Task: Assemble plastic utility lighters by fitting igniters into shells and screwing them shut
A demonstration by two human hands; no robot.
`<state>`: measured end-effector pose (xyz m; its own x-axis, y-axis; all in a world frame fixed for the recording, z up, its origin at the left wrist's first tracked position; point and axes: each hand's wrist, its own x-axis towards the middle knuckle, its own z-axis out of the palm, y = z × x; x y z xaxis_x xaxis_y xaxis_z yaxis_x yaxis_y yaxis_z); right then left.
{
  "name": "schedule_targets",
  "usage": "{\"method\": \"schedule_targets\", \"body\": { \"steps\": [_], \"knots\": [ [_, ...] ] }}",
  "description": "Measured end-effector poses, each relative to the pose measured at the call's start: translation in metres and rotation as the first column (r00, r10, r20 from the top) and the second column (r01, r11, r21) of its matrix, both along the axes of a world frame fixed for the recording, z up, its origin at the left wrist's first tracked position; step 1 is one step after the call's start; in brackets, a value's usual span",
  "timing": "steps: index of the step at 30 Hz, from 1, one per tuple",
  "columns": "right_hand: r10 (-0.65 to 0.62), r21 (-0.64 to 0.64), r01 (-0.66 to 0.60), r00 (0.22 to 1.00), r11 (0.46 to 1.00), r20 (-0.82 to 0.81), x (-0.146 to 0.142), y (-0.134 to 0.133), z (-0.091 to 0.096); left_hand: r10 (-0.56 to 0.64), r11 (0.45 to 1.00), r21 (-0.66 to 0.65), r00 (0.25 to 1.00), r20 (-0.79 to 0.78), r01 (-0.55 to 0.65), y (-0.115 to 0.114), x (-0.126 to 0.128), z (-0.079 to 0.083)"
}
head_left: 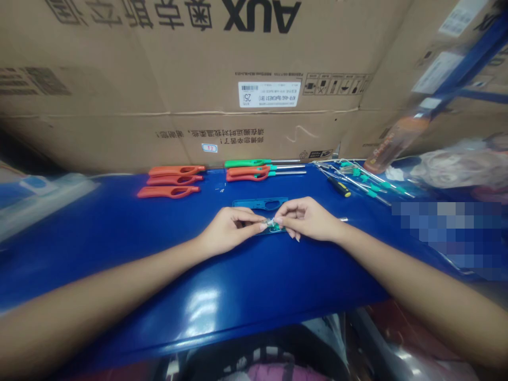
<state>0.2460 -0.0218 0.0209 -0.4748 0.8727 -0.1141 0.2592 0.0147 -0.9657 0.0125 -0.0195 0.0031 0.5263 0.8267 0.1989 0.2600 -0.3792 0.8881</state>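
Observation:
My left hand (227, 230) and my right hand (311, 218) meet over a blue lighter half-shell (260, 231) lying on the table. Thumb and fingertips of both hands are pinched around a small clear and green lighter part (271, 224) at the shell. Its exact form is too small to make out. Beyond my right hand a metal tube end (344, 219) sticks out to the right. Just behind my fingers lies another blue half-shell (252, 203), its hollow inner side up. My right hand covers much of the shell beneath it.
Red lighter casings (170, 191) lie at the back left. Green and red lighters with metal tubes (248, 172) lie at the back middle. To the right are loose metal rods with green parts (369, 185), a screwdriver (339, 187) and an orange-capped bottle (392, 145). A large cardboard box (166, 79) stands behind.

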Motion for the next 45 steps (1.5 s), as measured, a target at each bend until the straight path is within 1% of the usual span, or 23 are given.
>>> {"method": "schedule_targets", "body": {
  "steps": [10, 15, 19, 25, 28, 32, 35, 38, 41, 45],
  "knots": [
    [-0.008, 0.03, 0.007, 0.999, 1.0, 0.033, -0.0024, -0.0021, 0.0019, -0.008, 0.999, 0.045, 1.0, -0.016, 0.009, -0.0006, -0.0005, -0.002],
    [0.004, 0.0, -0.004, 1.0, 1.0, 0.01, 0.0012, 0.0, 0.0018, 0.022, 0.999, 0.025, 0.999, -0.029, -0.021, -0.0016, 0.0014, 0.0003],
    [0.017, 0.012, -0.017, 1.0, 1.0, -0.009, 0.0027, 0.0012, 0.0, 0.037, 0.999, 0.009, 0.999, -0.022, -0.037, -0.0023, 0.0017, 0.0012],
    [0.016, 0.049, -0.017, 1.0, 0.999, 0.013, -0.0004, 0.0004, -0.0035, 0.037, 0.999, 0.011, 0.999, -0.018, -0.036, -0.0026, 0.0011, 0.001],
    [0.011, 0.066, -0.013, 0.999, 0.998, 0.03, 0.0004, -0.0001, -0.0024, 0.038, 0.999, 0.018, 0.999, -0.024, -0.038, -0.0024, 0.0011, 0.0004],
    [0.003, 0.071, -0.009, 0.997, 0.997, 0.075, 0.0038, -0.0004, 0.0009, 0.046, 0.999, 0.025, 0.999, 0.007, -0.047, -0.0013, 0.0014, -0.0008],
    [-0.012, 0.109, 0.0, 0.995, 0.994, 0.101, 0.0041, -0.0015, 0.0014, 0.044, 0.998, 0.037, 0.999, 0.014, -0.044, -0.0006, 0.0009, -0.0011],
    [-0.037, 0.176, 0.023, 0.996, 0.984, 0.08, 0.0019, -0.003, -0.0007, 0.014, 0.998, 0.068, 1.0, 0.02, -0.015, -0.0008, -0.0001, -0.0014],
    [-0.047, 0.24, 0.03, 0.997, 0.97, 0.063, 0.0002, -0.0034, -0.0032, -0.018, 0.992, 0.121, 1.0, 0.017, 0.016, -0.002, -0.0008, -0.003],
    [-0.031, 0.274, 0.003, 0.995, 0.962, 0.099, 0.0011, -0.0022, -0.0028, -0.014, 0.981, 0.194, 1.0, -0.015, 0.016, -0.0029, -0.0004, -0.0031]
  ]
}}
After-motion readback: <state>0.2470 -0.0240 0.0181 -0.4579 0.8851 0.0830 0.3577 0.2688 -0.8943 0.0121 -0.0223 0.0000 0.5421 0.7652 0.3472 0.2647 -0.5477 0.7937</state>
